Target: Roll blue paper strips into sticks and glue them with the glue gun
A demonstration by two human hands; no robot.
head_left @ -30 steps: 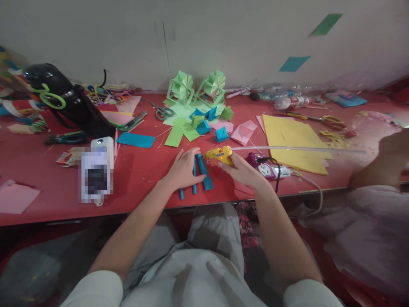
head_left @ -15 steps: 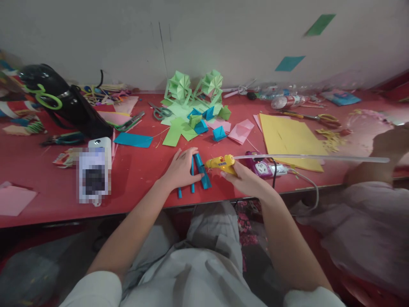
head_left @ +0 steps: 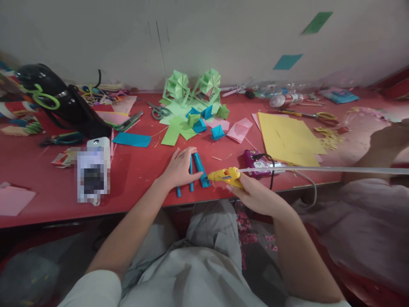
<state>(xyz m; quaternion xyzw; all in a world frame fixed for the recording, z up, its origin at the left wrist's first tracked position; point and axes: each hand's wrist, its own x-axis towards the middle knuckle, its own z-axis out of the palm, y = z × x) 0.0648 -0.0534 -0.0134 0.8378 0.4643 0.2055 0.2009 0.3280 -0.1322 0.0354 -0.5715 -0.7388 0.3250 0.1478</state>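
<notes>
My right hand (head_left: 252,189) is closed around a yellow hot glue gun (head_left: 224,175), with a long clear glue stick (head_left: 313,169) running out of its back. The gun's nozzle is at the lower end of a folded blue paper strip (head_left: 200,167) on the table. My left hand (head_left: 180,168) lies over the work with its fingers stretched out and its thumb apart, resting on that strip. Beneath this hand is a thin rolled blue paper stick (head_left: 191,183), and the end of another blue paper roll (head_left: 178,192) shows lower left.
Folded light green paper flowers (head_left: 177,85) stand at the back near scissors (head_left: 158,111). Yellow paper sheets (head_left: 284,140) and a purple power socket (head_left: 252,162) lie to the right, beside another person's arm (head_left: 383,145). A phone (head_left: 92,175) lies at left.
My right hand has brought the glue gun down and toward me, its nozzle now at the folded strip's lower end. My left hand stays on the strips.
</notes>
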